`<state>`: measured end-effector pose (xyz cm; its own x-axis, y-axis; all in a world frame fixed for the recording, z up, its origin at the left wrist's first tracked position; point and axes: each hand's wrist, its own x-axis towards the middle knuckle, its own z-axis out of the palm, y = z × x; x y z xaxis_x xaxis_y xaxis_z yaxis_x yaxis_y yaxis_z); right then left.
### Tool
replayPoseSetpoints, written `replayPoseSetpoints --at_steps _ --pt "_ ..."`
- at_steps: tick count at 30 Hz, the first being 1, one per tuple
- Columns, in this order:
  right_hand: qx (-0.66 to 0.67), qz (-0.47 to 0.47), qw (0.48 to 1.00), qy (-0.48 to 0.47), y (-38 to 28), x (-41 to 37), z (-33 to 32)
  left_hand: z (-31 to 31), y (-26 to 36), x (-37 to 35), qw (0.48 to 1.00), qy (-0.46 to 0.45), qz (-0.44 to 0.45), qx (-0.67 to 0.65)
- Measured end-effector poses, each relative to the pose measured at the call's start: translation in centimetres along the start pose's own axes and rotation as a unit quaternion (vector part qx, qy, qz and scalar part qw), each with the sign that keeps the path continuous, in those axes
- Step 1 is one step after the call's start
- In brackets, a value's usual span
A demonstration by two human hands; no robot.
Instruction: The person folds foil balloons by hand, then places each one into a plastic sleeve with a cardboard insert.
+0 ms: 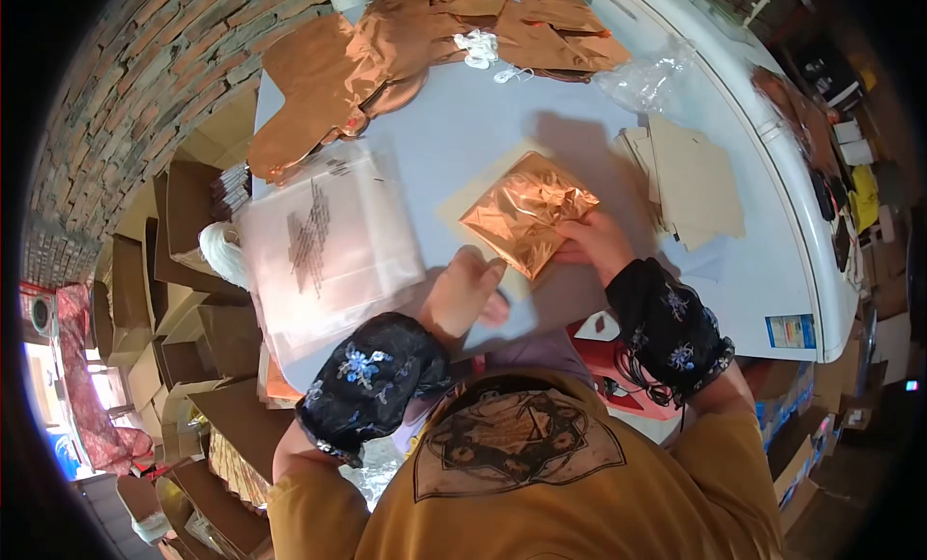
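A folded, shiny copper-coloured packet (529, 212) lies over a cream sheet (465, 205) on the pale table. My right hand (591, 243) pinches the packet's right edge between thumb and fingers. Just below and left of the packet is my left hand (465, 294), its fingers curled together; whatever may be between them is too small to make out. To the left of that hand lies a stack of clear plastic bags (333, 246).
Copper-coloured sheets (406, 53) cover the table's far side, with white cord (476, 48) on them. Cream cards (690, 179) and crumpled clear plastic (649, 77) lie at the right, on a white appliance (763, 299). Cardboard boxes (188, 212) stand at the left.
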<state>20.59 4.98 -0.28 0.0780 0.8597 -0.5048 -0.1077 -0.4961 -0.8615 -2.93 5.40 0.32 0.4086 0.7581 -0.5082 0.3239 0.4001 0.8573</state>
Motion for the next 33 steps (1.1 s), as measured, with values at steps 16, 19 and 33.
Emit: replayPoseSetpoints --at_steps 16,19,33 --pt "-0.012 -0.021 0.999 0.049 0.6 0.3 1.0 1.2 2.9 5.4 0.828 0.158 0.436 0.315" --pt "-0.02 -0.024 0.998 0.045 0.4 0.3 0.7 2.3 1.0 6.6 0.752 0.216 0.479 0.399" --pt "0.005 0.046 0.999 0.001 -1.0 -1.0 -0.9 2.9 -1.2 7.7 0.695 0.234 0.462 0.498"
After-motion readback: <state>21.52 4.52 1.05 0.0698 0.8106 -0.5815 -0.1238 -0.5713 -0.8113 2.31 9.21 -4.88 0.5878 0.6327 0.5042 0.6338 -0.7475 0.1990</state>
